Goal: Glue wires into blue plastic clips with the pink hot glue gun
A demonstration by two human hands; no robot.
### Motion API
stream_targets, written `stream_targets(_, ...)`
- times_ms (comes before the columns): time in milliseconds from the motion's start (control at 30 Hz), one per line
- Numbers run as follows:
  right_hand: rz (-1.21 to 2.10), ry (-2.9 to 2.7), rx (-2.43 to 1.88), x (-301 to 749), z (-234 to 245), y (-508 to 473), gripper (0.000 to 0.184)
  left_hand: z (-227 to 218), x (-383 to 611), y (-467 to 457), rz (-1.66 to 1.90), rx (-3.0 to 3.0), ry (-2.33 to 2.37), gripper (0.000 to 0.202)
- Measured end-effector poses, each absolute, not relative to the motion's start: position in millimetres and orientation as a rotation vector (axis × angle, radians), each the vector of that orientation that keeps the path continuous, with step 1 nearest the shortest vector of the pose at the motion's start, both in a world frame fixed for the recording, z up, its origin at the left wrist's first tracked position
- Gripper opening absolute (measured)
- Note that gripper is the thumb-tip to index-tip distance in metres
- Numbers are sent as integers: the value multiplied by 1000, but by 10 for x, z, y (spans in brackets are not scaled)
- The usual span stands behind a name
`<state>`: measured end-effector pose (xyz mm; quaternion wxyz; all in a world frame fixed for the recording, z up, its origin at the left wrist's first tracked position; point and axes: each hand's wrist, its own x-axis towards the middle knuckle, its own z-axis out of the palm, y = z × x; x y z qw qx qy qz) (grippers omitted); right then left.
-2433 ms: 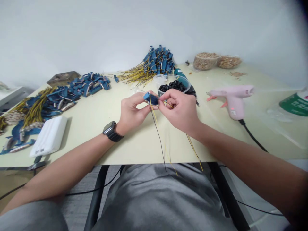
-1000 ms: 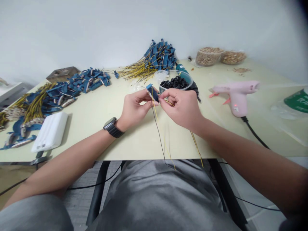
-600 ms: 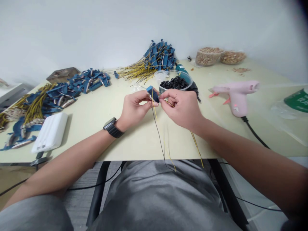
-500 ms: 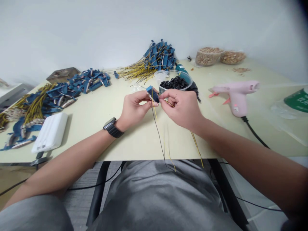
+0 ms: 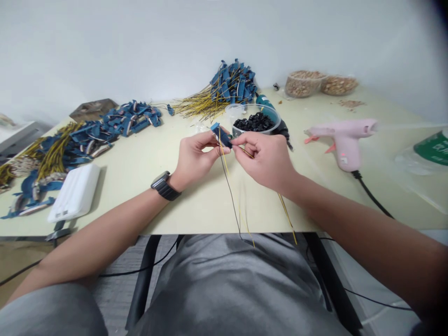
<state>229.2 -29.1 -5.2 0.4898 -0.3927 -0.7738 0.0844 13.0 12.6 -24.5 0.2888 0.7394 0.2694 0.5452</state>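
Between thumb and fingers, my left hand (image 5: 200, 151) pinches a small blue wired piece (image 5: 223, 136), tilted down to the right. A thin yellow and a black wire (image 5: 229, 186) trail from it past the table's front edge. My right hand (image 5: 264, 156) is closed, its thumb and forefinger pressed together at the piece's right end. More yellow wires (image 5: 287, 217) hang below the right palm; whether these fingers grip a wire or the piece's edge is hidden. Just behind the hands stands a clear round tub (image 5: 278, 122) of small black parts (image 5: 255, 122).
A pink glue gun (image 5: 345, 135) with a black cord lies at right. Blue wired pieces are heaped at the back (image 5: 233, 84) and along the left (image 5: 129, 119). A white power bank (image 5: 75, 191) rests front left. Tubs of small tan pieces (image 5: 304, 85) stand at back right.
The blue piece has tipped very slightly in my fingers. Both hands keep nearly the same place and grip; the whole view has shifted a little.
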Motion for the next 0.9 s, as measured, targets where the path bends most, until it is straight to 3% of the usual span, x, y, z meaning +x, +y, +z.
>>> stream_targets(367, 303, -1841, -922, 2279, -58, -305, 8, -232, 136, 107, 1488, 1979, 758, 50)
stream_targets(700, 914, -1634, -948, 2224, 39, -387, 18, -206, 132, 129, 1591, 1894, 715, 41)
stream_targets(900, 1091, -1573, -898, 2173, 52, -412, 13, -195, 121, 169, 1653, 1863, 725, 44)
